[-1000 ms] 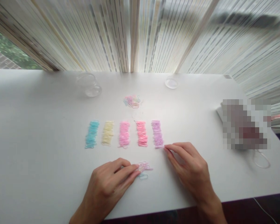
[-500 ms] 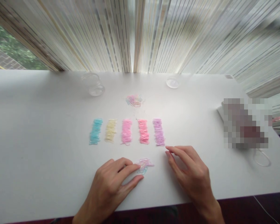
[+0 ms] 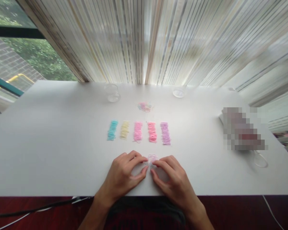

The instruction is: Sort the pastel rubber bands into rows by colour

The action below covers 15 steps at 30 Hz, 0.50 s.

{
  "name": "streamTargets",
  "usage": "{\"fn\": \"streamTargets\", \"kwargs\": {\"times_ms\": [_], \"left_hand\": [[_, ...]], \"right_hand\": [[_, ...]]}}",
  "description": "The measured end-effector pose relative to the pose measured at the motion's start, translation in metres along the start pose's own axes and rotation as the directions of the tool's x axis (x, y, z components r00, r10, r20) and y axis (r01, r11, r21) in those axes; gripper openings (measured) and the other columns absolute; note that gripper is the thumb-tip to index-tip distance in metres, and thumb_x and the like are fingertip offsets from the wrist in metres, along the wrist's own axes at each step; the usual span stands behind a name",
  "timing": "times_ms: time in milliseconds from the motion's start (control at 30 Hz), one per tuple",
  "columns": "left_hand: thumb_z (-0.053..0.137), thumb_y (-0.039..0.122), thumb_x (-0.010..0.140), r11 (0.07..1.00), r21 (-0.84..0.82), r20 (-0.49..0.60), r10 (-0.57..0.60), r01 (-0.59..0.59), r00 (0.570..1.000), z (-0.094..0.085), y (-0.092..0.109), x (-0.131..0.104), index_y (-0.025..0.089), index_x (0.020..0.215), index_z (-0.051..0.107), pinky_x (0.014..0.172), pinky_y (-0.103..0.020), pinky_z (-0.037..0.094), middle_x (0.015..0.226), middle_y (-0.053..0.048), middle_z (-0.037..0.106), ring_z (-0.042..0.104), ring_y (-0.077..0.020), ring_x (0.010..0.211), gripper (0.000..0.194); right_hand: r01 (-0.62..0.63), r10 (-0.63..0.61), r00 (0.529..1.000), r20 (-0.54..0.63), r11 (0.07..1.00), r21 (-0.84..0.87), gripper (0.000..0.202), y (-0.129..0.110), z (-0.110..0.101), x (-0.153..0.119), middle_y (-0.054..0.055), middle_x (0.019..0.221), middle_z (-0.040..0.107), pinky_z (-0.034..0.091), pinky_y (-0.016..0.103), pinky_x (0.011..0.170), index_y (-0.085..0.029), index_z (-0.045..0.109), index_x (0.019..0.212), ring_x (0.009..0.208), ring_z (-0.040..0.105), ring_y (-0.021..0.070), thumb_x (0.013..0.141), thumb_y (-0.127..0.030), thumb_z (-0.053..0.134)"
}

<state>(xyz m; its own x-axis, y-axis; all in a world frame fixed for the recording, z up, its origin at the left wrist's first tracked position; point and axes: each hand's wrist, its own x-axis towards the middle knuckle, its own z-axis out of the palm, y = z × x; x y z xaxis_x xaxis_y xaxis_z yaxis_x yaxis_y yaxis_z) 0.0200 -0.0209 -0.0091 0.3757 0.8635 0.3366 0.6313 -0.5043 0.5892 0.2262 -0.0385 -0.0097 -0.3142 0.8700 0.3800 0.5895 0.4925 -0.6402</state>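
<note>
A small pile of pastel loops, which look like paper clips point(image 3: 152, 157), lies between my two hands at the front of the table. My left hand point(image 3: 124, 172) curls in from the left, its index finger and thumb apart at the pile's edge. From the other side my right hand point(image 3: 174, 179) reaches the same pile, also with a gap between finger and thumb. Beyond them are neat rows of such clips: blue point(image 3: 112, 130), yellow point(image 3: 124, 129), pink point(image 3: 138, 131), coral point(image 3: 152, 132) and purple point(image 3: 165, 133).
Another loose pile of mixed clips point(image 3: 144, 106) sits behind the rows. Farther back stand a clear container point(image 3: 112, 94) and a clear round lid point(image 3: 178, 92). A pixelated object point(image 3: 242, 129) with a white loop lies on the right of the white table point(image 3: 50, 143).
My right hand has moved left from beside the purple row to the front pile. My left hand remains by that pile. The camera view has shifted, showing more window on the left.
</note>
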Motion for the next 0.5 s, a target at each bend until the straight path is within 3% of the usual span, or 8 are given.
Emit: {"fn": "streamTargets", "kwargs": {"times_ms": [167,500], "left_hand": [[0.063,0.015,0.091,0.993,0.118,0.018,0.012,-0.014,1.000,0.0035,0.0010,0.0015,0.024,0.123,0.069,0.070,-0.031,0.052,0.096,-0.003,0.071,0.065,-0.0182,0.074,0.033],[0.062,0.015,0.095,0.992,0.126,-0.011,0.011,-0.010,1.000,0.0062,-0.0020,0.0006,0.022,0.102,0.073,0.068,-0.029,0.050,0.091,-0.002,0.070,0.065,-0.0163,0.071,0.015]], "right_hand": [[-0.004,0.003,1.000,-0.028,1.000,-0.023,0.017,0.0030,0.0038,-0.0027,0.004,0.087,0.064,0.054,0.035,0.073,-0.020,0.063,0.106,0.082,0.061,0.0209,0.094,-0.009,0.059],[-0.002,0.002,1.000,-0.026,1.000,-0.003,0.013,0.0020,0.0033,0.0001,0.004,0.089,0.065,0.054,0.034,0.075,-0.020,0.064,0.107,0.084,0.062,0.0207,0.096,-0.014,0.061]]}}
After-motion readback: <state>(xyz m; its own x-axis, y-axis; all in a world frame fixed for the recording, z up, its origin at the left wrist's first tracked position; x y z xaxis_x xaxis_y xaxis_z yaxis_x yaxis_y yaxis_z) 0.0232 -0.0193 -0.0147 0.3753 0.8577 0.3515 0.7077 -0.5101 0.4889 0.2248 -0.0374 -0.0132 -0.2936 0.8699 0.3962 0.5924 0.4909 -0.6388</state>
